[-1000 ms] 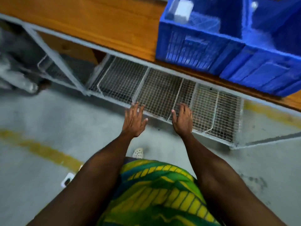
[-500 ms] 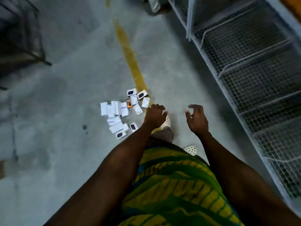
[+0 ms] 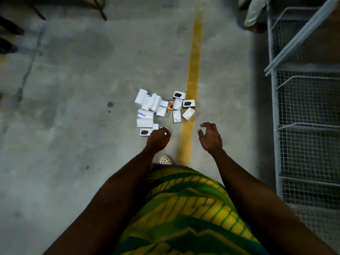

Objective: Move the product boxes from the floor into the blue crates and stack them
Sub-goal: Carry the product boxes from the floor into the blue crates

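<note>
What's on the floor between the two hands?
The head view shows a yellow painted line running between the left hand and the right hand, on bare concrete floor.

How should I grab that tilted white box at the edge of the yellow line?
Grip the tilted white box by its two long sides, thumb against fingers, coming straight down from above. It lies flat on the floor, so nothing slips underneath, and bare floor shows along both long sides. The open right hand is probably nearest.
</note>
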